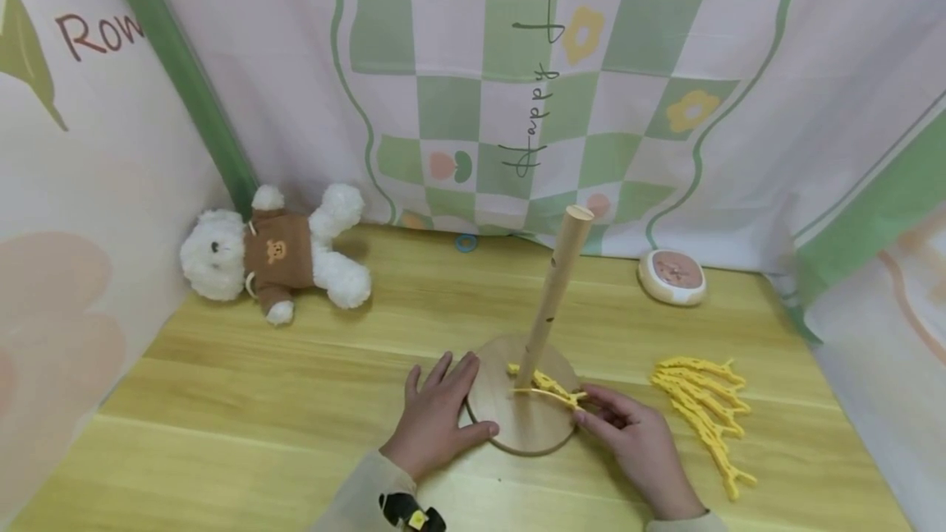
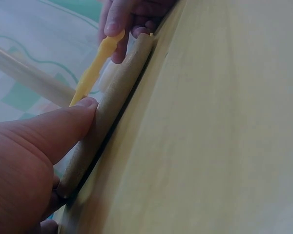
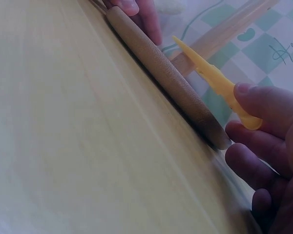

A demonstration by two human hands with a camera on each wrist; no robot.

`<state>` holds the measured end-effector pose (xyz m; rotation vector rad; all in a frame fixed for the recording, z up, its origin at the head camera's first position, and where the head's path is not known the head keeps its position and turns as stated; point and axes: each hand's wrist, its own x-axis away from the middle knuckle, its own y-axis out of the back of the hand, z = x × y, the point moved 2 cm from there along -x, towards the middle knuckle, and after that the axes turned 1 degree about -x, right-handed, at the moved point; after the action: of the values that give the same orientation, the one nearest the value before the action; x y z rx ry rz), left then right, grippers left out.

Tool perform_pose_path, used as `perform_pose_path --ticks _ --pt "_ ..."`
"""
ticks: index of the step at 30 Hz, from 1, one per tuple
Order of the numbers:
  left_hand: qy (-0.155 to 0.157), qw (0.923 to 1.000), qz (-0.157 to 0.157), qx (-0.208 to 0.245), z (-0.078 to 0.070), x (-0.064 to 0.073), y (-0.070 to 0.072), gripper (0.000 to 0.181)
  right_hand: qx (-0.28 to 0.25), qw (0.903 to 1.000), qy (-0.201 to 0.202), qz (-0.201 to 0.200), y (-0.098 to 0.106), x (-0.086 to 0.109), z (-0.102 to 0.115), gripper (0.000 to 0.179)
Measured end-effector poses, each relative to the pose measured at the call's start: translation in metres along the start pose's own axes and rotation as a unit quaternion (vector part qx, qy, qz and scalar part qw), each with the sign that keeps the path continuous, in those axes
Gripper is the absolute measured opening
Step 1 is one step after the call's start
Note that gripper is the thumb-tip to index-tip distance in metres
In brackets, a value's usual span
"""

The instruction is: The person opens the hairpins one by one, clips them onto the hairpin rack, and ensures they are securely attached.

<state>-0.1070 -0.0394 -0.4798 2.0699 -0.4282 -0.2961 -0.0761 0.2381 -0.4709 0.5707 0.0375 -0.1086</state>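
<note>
A round wooden base with an upright wooden post stands on the table; small holes show along the post. My left hand rests at the base's left edge with spread, straight fingers, its thumb lying on the front rim. To the right of the base, my right hand pinches a yellow branch-shaped plastic piece between thumb and fingers. Low by the post, one yellow strip passes behind it and a thin one in front. In the right wrist view, the piece's narrow tip points toward the post and left hand.
Several similar yellow branch pieces lie in a fan right of my right hand. At the back are a white plush dog in a brown shirt, a blue ring and a round white-and-pink device. A printed curtain hangs behind the table.
</note>
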Motion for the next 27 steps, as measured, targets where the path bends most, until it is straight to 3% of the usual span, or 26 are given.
perform_pose_path --ticks 27 --pt "0.000 1.0000 -0.001 -0.004 -0.0043 0.0007 0.0032 0.093 -0.030 0.9990 0.032 -0.003 -0.0008 -0.0012 -0.0029 0.031"
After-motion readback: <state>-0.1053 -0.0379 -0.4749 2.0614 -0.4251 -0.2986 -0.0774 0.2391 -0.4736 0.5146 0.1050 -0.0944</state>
